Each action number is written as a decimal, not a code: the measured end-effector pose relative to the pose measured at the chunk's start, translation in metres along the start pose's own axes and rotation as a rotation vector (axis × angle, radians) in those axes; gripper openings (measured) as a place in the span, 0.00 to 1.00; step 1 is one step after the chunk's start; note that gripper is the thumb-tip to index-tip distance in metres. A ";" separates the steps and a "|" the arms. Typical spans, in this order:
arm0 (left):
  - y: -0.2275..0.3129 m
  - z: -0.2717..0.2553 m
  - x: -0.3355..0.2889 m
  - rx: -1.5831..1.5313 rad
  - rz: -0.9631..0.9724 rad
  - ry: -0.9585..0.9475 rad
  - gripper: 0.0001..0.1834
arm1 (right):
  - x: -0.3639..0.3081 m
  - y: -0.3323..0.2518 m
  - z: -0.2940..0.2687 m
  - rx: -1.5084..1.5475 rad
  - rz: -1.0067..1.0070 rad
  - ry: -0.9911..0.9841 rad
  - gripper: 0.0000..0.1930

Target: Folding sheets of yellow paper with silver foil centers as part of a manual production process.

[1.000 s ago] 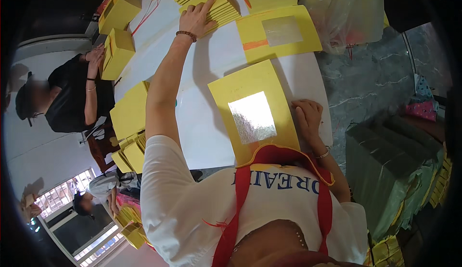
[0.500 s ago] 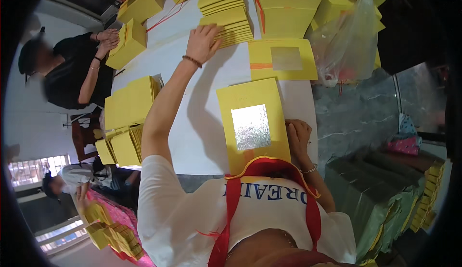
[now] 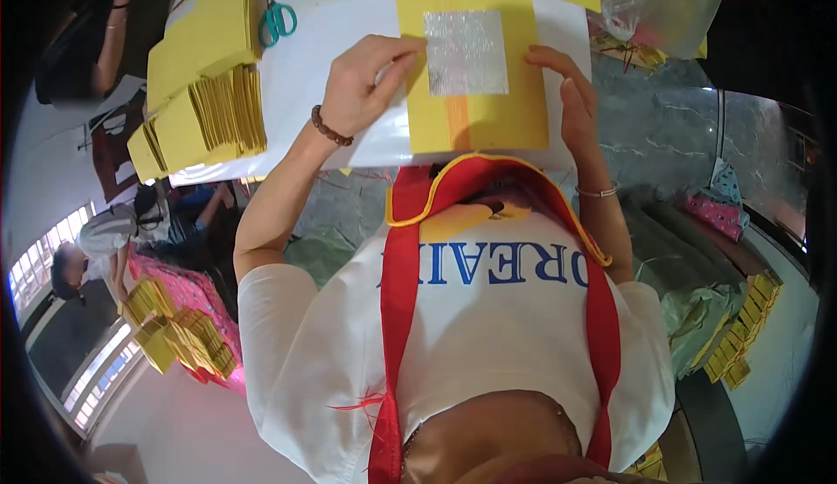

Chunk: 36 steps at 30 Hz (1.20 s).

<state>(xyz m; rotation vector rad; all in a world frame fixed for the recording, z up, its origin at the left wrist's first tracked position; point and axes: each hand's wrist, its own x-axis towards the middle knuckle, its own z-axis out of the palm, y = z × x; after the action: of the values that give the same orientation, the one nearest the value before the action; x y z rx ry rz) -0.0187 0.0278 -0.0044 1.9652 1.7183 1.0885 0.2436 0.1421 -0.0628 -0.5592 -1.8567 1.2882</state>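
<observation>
A yellow paper sheet [image 3: 488, 109] with a square of silver foil [image 3: 465, 51] in its middle lies on the white table [image 3: 340, 13] right in front of me. My left hand [image 3: 366, 83] rests on the sheet's left edge, its fingertips touching the foil's left side. My right hand [image 3: 571, 100] lies flat on the sheet's right edge, fingers spread. A bead bracelet sits on my left wrist and a thin bangle on my right.
Stacks of yellow paper [image 3: 205, 92] stand at the table's left, with teal-handled scissors [image 3: 277, 20] beside them. Another person's arm [image 3: 118, 22] shows at the far left. A clear plastic bag [image 3: 654, 4] lies at the right. More yellow bundles [image 3: 174, 336] sit on the floor.
My left hand drew back from the far stack of yellow sheets to the sheet in front of me. The view tilted down, so the table now fills only the top.
</observation>
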 end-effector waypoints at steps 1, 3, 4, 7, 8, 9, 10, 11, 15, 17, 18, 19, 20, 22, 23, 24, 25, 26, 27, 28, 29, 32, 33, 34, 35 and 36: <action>0.007 0.003 -0.010 0.005 0.059 -0.039 0.11 | -0.002 -0.001 -0.001 0.014 -0.010 -0.046 0.21; 0.012 0.007 -0.028 0.009 0.078 -0.105 0.14 | -0.008 -0.003 0.001 0.033 -0.010 -0.100 0.21; 0.017 0.009 -0.034 0.040 0.153 -0.170 0.16 | -0.010 -0.004 0.002 0.047 0.044 -0.121 0.21; 0.024 0.017 -0.052 0.133 0.258 -0.256 0.21 | -0.018 0.000 0.007 0.023 0.085 -0.124 0.22; 0.024 0.019 -0.055 0.220 0.292 -0.259 0.21 | -0.019 0.001 0.009 -0.018 0.070 -0.102 0.22; 0.025 0.020 -0.057 0.307 0.326 -0.262 0.21 | -0.020 0.002 0.010 -0.016 0.072 -0.106 0.22; 0.026 0.020 -0.058 0.307 0.323 -0.261 0.21 | -0.021 0.003 0.011 0.039 0.108 -0.080 0.23; 0.027 0.020 -0.057 0.319 0.335 -0.247 0.20 | -0.022 0.004 0.012 0.093 0.143 -0.053 0.24; 0.025 0.020 -0.055 0.172 0.283 -0.190 0.14 | -0.022 0.011 0.013 0.107 0.120 -0.037 0.25; 0.024 0.021 -0.051 0.077 0.228 -0.189 0.11 | -0.022 0.012 0.014 0.121 0.157 -0.009 0.26; 0.023 0.021 -0.050 -0.018 0.172 -0.187 0.08 | -0.022 0.012 0.014 0.121 0.154 -0.012 0.26; 0.022 0.020 -0.049 -0.016 0.171 -0.183 0.08 | -0.022 0.011 0.013 0.136 0.181 -0.029 0.27; 0.021 0.020 -0.048 -0.064 0.093 -0.202 0.07 | -0.023 0.010 0.013 0.150 0.207 -0.046 0.28; 0.022 0.019 -0.047 -0.110 0.017 -0.220 0.06 | -0.023 0.015 0.012 0.146 0.214 -0.040 0.28; 0.023 0.018 -0.046 -0.148 -0.057 -0.241 0.06 | -0.024 0.016 0.012 0.141 0.223 -0.033 0.29; 0.023 0.018 -0.046 -0.188 -0.131 -0.262 0.06 | -0.024 0.016 0.012 0.140 0.220 -0.032 0.29; 0.022 0.018 -0.045 -0.187 -0.128 -0.261 0.06 | -0.024 0.016 0.013 0.149 0.229 -0.032 0.29; 0.022 0.018 -0.045 -0.234 -0.186 -0.287 0.07 | -0.024 0.016 0.013 0.159 0.238 -0.032 0.29; 0.021 0.018 -0.044 -0.280 -0.245 -0.311 0.07 | -0.024 0.016 0.013 0.159 0.235 -0.033 0.29; 0.019 0.017 -0.044 -0.278 -0.244 -0.310 0.07 | -0.024 0.017 0.013 0.159 0.237 -0.034 0.29; 0.017 0.017 -0.044 -0.325 -0.282 -0.331 0.07 | -0.024 0.018 0.013 0.159 0.238 -0.035 0.29; 0.013 0.018 -0.043 -0.394 -0.342 -0.364 0.07 | -0.023 0.015 0.014 0.130 0.232 -0.038 0.28; 0.013 0.017 -0.041 -0.415 -0.363 -0.378 0.07 | -0.023 0.014 0.014 0.130 0.231 -0.039 0.28; 0.014 0.016 -0.040 -0.414 -0.363 -0.377 0.07 | -0.023 0.014 0.014 0.111 0.224 -0.036 0.28; 0.015 0.016 -0.039 -0.450 -0.392 -0.387 0.07 | -0.023 0.015 0.014 0.092 0.217 -0.033 0.28; 0.016 0.016 -0.038 -0.486 -0.421 -0.397 0.07 | -0.023 0.016 0.015 0.093 0.216 -0.035 0.28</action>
<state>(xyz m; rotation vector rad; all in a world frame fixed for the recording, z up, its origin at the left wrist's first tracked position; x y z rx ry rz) 0.0037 -0.0080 -0.0171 1.3323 1.3977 0.7987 0.2440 0.1234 -0.0876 -0.7063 -1.7909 1.5264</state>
